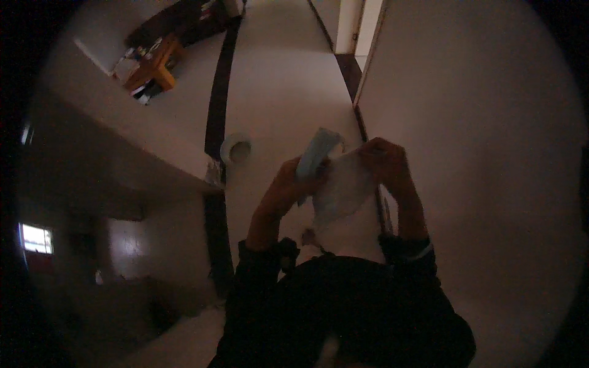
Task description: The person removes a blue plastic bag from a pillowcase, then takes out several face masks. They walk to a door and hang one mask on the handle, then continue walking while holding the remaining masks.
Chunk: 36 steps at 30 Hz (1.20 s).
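Observation:
My left hand (288,184) is closed around a flat, light blue packet-like thing (318,152) that stands up between the fingers. A thin, pale, half see-through sheet (346,190) hangs between my two hands; whether it is plastic or cloth I cannot tell. At its upper right corner my right hand (386,161) pinches it, fingers pressed together. The dim light blurs the fingertips of both hands. Below on the floor, left of my hands, lies a round white ring-shaped or bowl-like thing (236,149).
I stand over a pale floor (282,80) bordered by dark strips. A plain wall (472,153) rises on the right, with a bright doorway (368,30) further ahead. Far left stands an orange-brown wooden table (161,64) with several things on it. A small window (37,239) glows at lower left.

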Motion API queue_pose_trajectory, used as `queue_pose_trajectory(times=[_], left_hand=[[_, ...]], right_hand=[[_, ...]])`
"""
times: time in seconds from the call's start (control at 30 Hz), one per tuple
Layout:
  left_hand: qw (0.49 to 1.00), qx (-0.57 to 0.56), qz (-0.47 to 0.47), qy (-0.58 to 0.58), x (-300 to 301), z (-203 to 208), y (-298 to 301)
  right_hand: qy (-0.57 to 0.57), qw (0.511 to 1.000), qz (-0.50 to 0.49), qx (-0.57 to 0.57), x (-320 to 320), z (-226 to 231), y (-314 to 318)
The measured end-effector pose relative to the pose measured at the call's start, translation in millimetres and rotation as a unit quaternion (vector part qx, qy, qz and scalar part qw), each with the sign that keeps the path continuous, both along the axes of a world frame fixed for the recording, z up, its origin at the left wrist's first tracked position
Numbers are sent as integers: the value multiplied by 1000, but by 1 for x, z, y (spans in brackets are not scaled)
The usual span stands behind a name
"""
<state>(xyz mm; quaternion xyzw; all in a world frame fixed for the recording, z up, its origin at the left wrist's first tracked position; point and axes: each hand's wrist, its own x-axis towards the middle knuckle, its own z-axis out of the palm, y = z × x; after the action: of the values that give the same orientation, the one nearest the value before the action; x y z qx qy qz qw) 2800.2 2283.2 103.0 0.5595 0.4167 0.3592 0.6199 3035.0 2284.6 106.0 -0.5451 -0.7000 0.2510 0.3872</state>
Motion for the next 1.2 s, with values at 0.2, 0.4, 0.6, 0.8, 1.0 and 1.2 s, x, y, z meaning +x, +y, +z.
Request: queue_pose_trajectory(times=[0.2,0.4,0.6,0.8,1.0,1.2], left_hand=[[1000,10,3,28,27,-21,124],[942,324,25,87,71,-53,272],[857,457,39,237,107,-60,436],[796,516,48,312,128,-72,564],[758,575,-42,306,184,-92,760],[773,586,-119,213,246,-78,878]], right_hand=[[107,970,-195,-94,26,-8,82],[138,977,-157,-29,58,-40,225],[249,960,-107,-74,86,-60,392],[303,940,-81,-136,88,-58,516],[277,946,-136,-100,129,-74,687],[293,920,-251,-67,180,-57,789]])
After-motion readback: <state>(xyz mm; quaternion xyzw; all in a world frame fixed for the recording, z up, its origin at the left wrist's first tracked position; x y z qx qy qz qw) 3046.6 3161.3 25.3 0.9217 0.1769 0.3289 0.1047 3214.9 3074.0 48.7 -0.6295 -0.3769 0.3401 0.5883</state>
